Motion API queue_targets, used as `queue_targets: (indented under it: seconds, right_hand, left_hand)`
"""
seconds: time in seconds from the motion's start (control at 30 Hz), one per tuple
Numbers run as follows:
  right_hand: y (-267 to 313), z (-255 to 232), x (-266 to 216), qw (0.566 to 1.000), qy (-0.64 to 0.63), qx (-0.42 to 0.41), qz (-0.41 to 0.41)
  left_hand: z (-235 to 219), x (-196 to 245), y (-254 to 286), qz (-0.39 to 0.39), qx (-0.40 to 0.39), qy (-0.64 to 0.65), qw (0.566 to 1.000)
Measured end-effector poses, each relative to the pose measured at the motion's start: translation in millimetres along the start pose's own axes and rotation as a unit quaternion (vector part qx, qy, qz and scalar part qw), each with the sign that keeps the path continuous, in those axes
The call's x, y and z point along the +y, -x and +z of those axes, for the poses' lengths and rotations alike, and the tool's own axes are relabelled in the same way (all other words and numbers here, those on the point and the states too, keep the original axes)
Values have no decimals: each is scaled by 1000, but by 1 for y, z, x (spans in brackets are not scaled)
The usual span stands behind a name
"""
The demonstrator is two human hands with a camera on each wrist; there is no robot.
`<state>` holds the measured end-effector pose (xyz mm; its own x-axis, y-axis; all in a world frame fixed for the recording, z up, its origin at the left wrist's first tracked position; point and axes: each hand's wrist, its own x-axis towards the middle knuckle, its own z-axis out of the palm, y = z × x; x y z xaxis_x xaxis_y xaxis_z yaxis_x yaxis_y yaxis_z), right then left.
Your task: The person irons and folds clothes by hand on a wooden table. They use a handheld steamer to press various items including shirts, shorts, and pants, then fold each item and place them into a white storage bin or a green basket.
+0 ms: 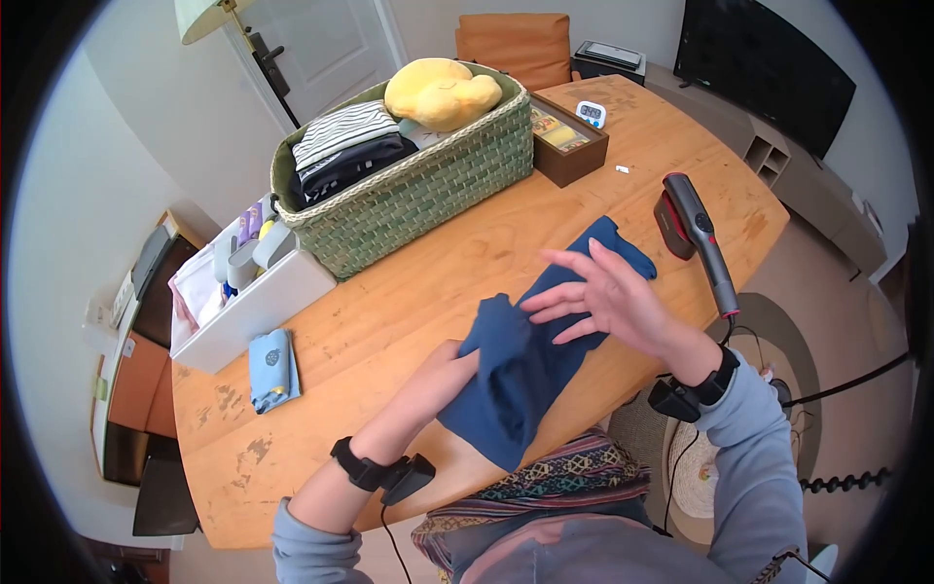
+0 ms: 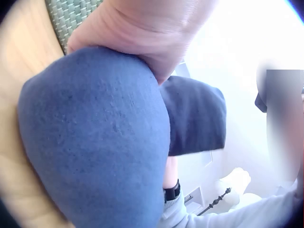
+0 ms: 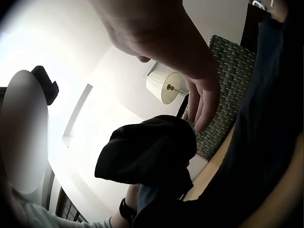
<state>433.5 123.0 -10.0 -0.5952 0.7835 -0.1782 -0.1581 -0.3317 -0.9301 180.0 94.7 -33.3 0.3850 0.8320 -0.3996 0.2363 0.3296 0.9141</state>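
Note:
A navy blue cloth garment (image 1: 520, 375) lies bunched at the table's near edge, one part stretching away to the right and another raised up. My left hand (image 1: 440, 382) grips its left side, with the fingers hidden in the fabric. In the left wrist view the cloth (image 2: 95, 128) bulges large below that hand (image 2: 137, 28). Over the garment's right part hovers my right hand (image 1: 618, 304), fingers spread and holding nothing. The right wrist view shows that hand (image 3: 175, 52) with its fingers pointing down, beside a raised fold of the dark cloth (image 3: 147, 149).
A green woven basket (image 1: 418, 200) with folded clothes and a yellow plush toy (image 1: 440, 95) stands at the back. Left of it are a white box (image 1: 263, 307) and a folded light blue cloth packet (image 1: 273, 370). A handheld steamer (image 1: 702, 234) with a cord lies at the right edge.

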Motion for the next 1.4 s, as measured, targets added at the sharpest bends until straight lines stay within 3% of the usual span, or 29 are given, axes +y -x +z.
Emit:
queue_targets:
  seconds: [0.07,0.1,0.17,0.23,0.3,0.33,0.4,0.5,0.53,0.57,0.63,0.7,0.77,0.83,0.87,0.93,0.97,1.03,1.1,1.17,1.27,1.3,1.37,1.4]
  right_hand:
    - [6,-1,-2,997,76,-5,-23]
    - [9,2,0,997,76,-3,-21]
    - [14,11,6,972,232,20,-12]
    - [10,6,24,964,261,34,-21]
    - [9,2,34,927,363,91,-32]
    - [8,-1,35,927,361,92,-32]
    - [3,-12,32,887,450,90,-50]
    - [-9,-30,24,898,431,29,-79]
    - [-15,-36,25,926,362,49,-92]
    - [-19,-40,25,927,360,51,-92]
    - [-29,-40,25,937,339,44,-79]
    - [-38,-39,39,938,334,26,-85]
    - [-41,-31,48,908,416,12,-46]
    - [-41,-27,60,899,432,18,-65]
    - [-42,-27,65,898,431,26,-87]
    - [-40,-22,68,896,430,34,-109]
    - [-36,-17,65,876,464,48,-122]
    - [-33,-11,68,855,497,62,-134]
    - [-33,-8,78,809,555,65,-185]
    - [-32,-1,83,798,566,60,-196]
    - [-28,15,86,808,558,-1,-191]
    - [-26,20,88,808,558,-2,-191]
    - [-22,32,91,838,511,-60,-184]
    - [-19,37,89,850,499,-84,-145]
  left_hand:
    - [8,-4,-14,-85,-2,-56,995]
    - [11,-4,-18,-86,-3,-55,995]
    - [16,-3,-25,-126,-23,-93,987]
    - [16,-9,-28,-119,-31,-64,990]
    - [16,-13,-28,-114,-39,-38,992]
    - [15,-14,-26,-114,-44,-31,992]
    - [12,-10,-21,-115,-47,-25,992]
    - [7,-1,-5,-123,-80,-79,986]
    - [6,-4,2,-90,-120,-71,986]
    - [5,-3,7,-57,-160,-63,983]
    - [1,-1,18,-81,-171,-46,981]
    - [-6,-7,27,-46,-235,-73,968]
    - [-12,-17,31,-81,-240,-112,961]
    - [-18,-26,39,150,-243,-316,905]
    - [-21,-29,43,150,-244,-316,905]
    - [-26,-33,52,141,-150,-375,904]
    - [-26,-33,56,140,-150,-376,904]
    - [-25,-29,64,305,-58,-429,848]
    - [-24,-27,69,327,-88,-433,836]
    - [-21,-22,71,348,-118,-436,822]
    - [-7,-12,69,403,-190,-297,845]
    - [-3,-11,67,403,-189,-297,845]
    - [4,-10,63,390,-151,-109,902]
    - [3,-10,59,396,-135,-101,902]
